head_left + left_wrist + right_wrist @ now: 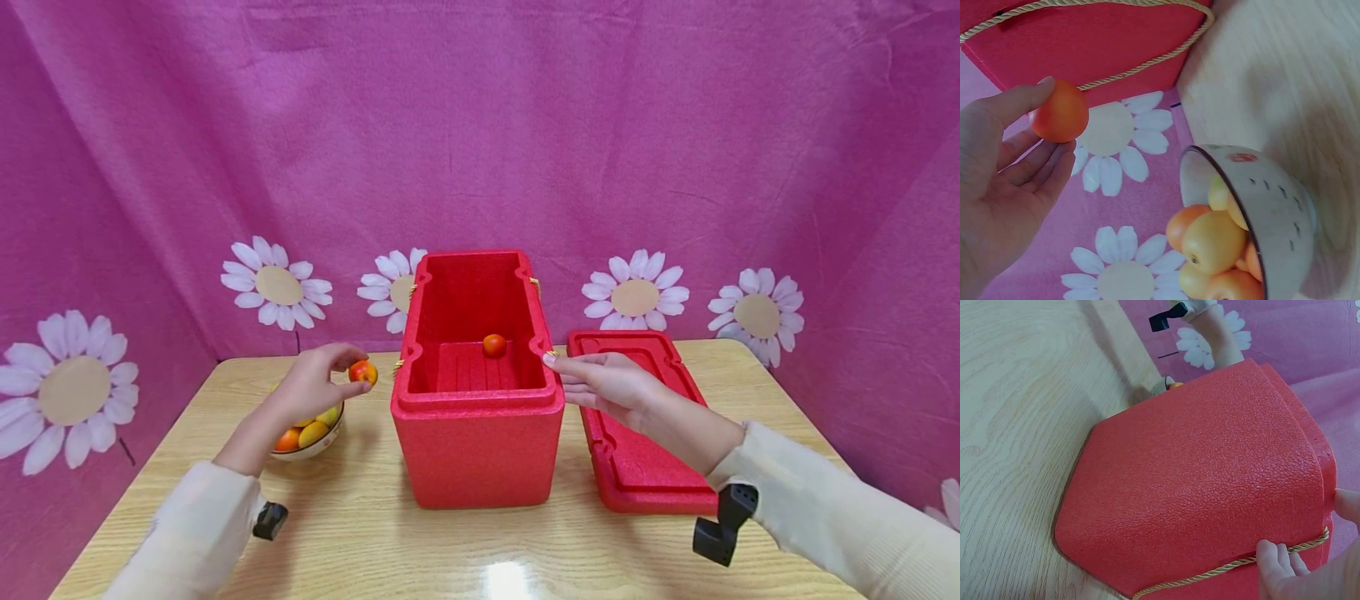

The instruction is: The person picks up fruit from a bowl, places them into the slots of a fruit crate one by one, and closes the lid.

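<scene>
"Left hand (315,385): condition?"

"Partly closed, with one fruit (363,373) pinched between thumb and fingertips. Left wrist view shows the palm standing apart from it."

"Position of that fruit?"

"Raised above the table (465,550), left of the box (480,458) and apart from its wall. Colour orange-red, with a yellow patch."

"Right hand (611,385): condition?"

"Extended, fingers nearly straight. Thumb is at the box's right rim; fingertips are against the outer wall, at the gold cord (1222,570). How firmly they press, I cannot tell."

"Box itself?"

"Red, standing upright on the table, open at the top. Second fruit (494,346), also orange-red, lies on the floor inside, near the far wall and right of centre."

"Lid (645,475)?"

"Red, flat on the table, just beside the box on the right. Right forearm (693,425) crosses above it."

"Bowl (1285,219)?"

"On the table, left of the box, partly hidden by the left arm in the head view. White, dark-rimmed, painted outside. It holds several yellow and orange fruits (1213,240); exact count cannot be told."

"Surroundings?"

"Purple-pink cloth (480,150) with white daisies (636,298), behind the table and at both sides. Pale sleeves (176,533) cover both arms."
</scene>
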Action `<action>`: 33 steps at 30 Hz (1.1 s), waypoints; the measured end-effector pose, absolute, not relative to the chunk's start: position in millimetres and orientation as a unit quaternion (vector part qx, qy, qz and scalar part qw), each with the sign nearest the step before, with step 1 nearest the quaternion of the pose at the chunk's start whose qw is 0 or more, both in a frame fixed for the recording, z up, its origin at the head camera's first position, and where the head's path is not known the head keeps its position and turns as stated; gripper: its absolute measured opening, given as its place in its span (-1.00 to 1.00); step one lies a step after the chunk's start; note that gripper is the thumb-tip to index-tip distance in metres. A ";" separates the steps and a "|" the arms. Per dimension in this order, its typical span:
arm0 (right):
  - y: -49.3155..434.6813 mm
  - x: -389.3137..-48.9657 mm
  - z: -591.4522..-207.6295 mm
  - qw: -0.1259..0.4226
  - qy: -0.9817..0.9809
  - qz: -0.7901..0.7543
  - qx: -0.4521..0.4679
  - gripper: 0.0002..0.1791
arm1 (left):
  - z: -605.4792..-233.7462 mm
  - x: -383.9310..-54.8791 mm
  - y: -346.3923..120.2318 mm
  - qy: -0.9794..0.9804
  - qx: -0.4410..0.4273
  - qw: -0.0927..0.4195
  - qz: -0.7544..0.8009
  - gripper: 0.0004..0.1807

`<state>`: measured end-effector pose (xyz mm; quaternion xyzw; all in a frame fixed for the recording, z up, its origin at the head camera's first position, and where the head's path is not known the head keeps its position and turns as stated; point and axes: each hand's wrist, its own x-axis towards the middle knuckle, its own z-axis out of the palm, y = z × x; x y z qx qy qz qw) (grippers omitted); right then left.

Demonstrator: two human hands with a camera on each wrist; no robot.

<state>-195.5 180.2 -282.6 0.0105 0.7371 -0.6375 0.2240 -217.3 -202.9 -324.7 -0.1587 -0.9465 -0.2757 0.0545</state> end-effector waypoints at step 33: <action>179.1 -194.8 -280.0 0.225 0.740 -0.633 0.024 -0.25 | -265.0 -232.8 -178.7 -0.933 -0.224 0.070 -0.274 -0.58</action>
